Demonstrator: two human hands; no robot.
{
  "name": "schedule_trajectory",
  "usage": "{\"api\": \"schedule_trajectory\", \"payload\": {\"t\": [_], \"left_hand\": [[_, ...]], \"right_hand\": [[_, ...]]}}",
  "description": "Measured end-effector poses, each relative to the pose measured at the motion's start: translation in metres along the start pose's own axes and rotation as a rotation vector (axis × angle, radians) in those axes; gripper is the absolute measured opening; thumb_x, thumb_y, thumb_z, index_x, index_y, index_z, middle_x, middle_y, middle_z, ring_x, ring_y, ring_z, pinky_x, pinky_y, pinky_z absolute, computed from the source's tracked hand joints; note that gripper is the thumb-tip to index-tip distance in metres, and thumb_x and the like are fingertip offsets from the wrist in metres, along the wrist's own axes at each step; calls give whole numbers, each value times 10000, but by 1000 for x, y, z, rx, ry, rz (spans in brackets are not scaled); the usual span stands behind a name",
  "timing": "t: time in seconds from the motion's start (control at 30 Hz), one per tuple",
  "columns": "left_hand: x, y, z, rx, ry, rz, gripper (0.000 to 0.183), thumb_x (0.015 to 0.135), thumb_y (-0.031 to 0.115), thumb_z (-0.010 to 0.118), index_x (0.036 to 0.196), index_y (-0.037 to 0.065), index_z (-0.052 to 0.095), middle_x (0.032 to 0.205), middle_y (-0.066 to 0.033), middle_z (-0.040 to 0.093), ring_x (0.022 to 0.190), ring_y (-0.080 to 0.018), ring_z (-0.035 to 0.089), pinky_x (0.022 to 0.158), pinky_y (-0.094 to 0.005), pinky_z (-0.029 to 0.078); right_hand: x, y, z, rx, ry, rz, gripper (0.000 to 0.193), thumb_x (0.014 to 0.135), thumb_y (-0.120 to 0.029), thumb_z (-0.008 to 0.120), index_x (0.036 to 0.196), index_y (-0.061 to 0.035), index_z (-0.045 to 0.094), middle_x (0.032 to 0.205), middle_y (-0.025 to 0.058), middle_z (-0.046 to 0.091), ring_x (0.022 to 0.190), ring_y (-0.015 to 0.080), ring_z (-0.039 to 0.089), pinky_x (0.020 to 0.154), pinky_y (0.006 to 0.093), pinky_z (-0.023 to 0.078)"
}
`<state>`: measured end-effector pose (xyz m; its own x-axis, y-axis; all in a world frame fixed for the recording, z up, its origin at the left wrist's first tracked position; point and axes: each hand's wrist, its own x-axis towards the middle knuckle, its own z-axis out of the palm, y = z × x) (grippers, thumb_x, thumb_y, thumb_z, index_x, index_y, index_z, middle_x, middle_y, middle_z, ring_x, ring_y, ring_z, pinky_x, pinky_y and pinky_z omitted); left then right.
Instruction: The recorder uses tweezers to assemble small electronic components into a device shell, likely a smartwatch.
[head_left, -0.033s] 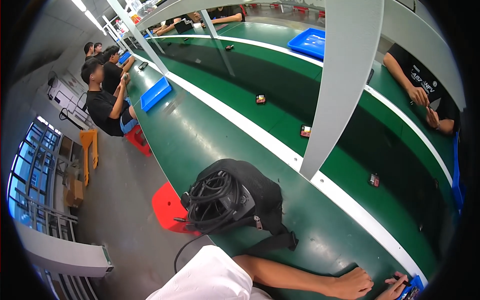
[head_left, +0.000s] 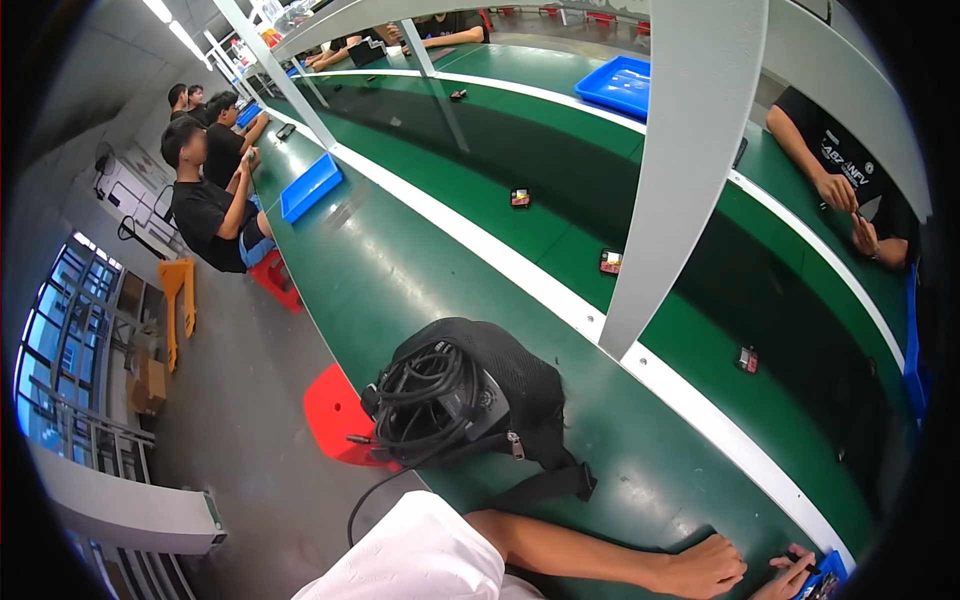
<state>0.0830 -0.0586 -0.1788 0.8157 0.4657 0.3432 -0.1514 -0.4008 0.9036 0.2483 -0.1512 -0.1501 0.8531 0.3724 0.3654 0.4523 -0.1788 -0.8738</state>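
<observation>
My left hand (head_left: 708, 566) rests on the green tabletop with its fingers curled into a fist; whatever may be inside is hidden. At the lower right edge, my right hand (head_left: 786, 580) shows only in part, its fingers pinched around a small black piece (head_left: 811, 568) whose kind I cannot make out. Right beside those fingers is a blue tray (head_left: 838, 566) with small dark items in it, cut off by the picture's rim. Beyond my left forearm lies a black mesh bag (head_left: 520, 365) topped with a coiled black cable (head_left: 415, 395).
A pale upright post (head_left: 690, 170) stands by the green conveyor belt (head_left: 560, 235), which carries several small dark-and-red packs (head_left: 748, 360). Blue trays (head_left: 312, 188) sit farther off. A red stool (head_left: 340, 415) is at the table edge. A co-worker (head_left: 840, 170) sits across the belt.
</observation>
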Motion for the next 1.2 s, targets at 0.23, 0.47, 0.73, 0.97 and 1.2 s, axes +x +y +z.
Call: {"api": "schedule_trajectory", "payload": {"t": [0.23, 0.47, 0.73, 0.97, 1.2], "left_hand": [[-2, -13, 8, 63, 52, 38, 263, 875, 241, 592, 716, 38, 641, 689, -167, 608, 646, -334, 590, 597, -446, 440], [2, -13, 9, -11, 151, 148, 288, 804, 235, 598, 624, 14, 634, 563, -197, 563, 531, -362, 567, 505, -482, 424], [2, -23, 26, -6, 155, 180, 302, 792, 243, 583, 617, 2, 633, 565, -217, 580, 515, -389, 581, 480, -492, 440], [5, -16, 23, 24, 57, 135, 325, 804, 273, 571, 637, 5, 647, 600, -226, 602, 565, -389, 612, 516, -503, 460], [3, -13, 30, 264, -4, 30, 190, 754, 170, 646, 634, 27, 609, 606, -168, 581, 612, -362, 582, 597, -457, 410]], "right_hand": [[3, -5, 12, 48, 34, -31, 518, 1055, -322, 489, 798, 115, 599, 750, 210, 661, 539, 229, 584, 485, 283, 513], [4, 3, 9, -35, -26, -34, 542, 1051, -362, 492, 761, 76, 624, 707, 164, 659, 520, 207, 577, 468, 269, 489], [13, 16, 6, -207, -116, -69, 456, 1020, -305, 563, 737, 40, 655, 672, 104, 653, 506, 165, 544, 459, 241, 423], [10, 15, 0, -136, -56, -40, 567, 1046, -401, 488, 736, 46, 649, 673, 124, 655, 484, 163, 534, 419, 247, 434], [6, 1, 5, -126, -54, -52, 667, 1067, -453, 398, 706, 63, 619, 658, 164, 642, 468, 192, 538, 397, 238, 438]]}}
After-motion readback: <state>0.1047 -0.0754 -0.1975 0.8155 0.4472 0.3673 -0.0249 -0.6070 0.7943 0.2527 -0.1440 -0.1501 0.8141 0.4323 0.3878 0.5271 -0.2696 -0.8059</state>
